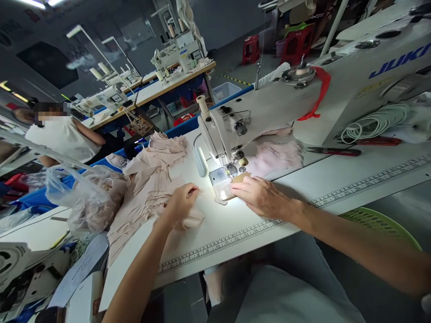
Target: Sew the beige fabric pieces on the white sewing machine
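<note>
My right hand [261, 195] rests at the sewing machine's [251, 112] needle area, its fingers closed on a small tan piece [240, 177] beside the lit metal plate [220, 177]. Whether that piece is card or cloth I cannot make out. Left of the plate, my left hand [183, 202] is curled shut above the table. A pale beige fabric piece [194, 220], slightly blurred, hangs from under it and appears to be in its grip. Close by on the left lies a long overlapping pile of beige fabric pieces [144, 197]. More pinkish fabric [278, 157] lies under the machine arm.
Thread snips [335, 151] and coiled white cord [375, 121] lie at the right. A filled plastic bag [92, 197] stands at the left. A printed ruler [235, 237] runs along the front edge. Beyond, a person in white [67, 139] sits near other machines [182, 54].
</note>
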Demonstrator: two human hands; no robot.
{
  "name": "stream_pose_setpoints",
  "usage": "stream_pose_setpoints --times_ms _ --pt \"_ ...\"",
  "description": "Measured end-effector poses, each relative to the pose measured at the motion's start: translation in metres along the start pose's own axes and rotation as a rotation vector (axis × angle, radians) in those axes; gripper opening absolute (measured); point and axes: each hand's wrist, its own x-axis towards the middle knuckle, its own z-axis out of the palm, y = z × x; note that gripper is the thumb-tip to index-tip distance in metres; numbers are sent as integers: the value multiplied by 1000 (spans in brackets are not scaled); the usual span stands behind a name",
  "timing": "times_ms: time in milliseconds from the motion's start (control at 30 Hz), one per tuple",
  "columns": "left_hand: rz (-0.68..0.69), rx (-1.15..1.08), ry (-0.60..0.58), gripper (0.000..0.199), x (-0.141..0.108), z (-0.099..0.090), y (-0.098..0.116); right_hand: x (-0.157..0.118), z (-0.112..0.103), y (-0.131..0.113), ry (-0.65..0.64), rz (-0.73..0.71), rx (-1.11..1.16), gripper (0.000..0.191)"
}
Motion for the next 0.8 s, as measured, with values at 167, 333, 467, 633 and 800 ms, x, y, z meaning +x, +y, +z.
stream_pose_setpoints --times_ms 167,333,467,633,800 --pt "38 7 -49 22 6 -18 15 2 4 -6 -7 40 -45 29" --pt "52 -206 -255 24 4 -22 56 19 3 -2 -74 85 -36 32" --pt "22 -423 -310 28 27 -9 56 28 3 -2 -163 80 -70 32" --pt "-66 -660 -144 29 41 33 39 19 2 -9 -146 103 -65 29" --pt "-79 -591 -74 29 37 48 31 11 3 -12 -86 118 -39 24"
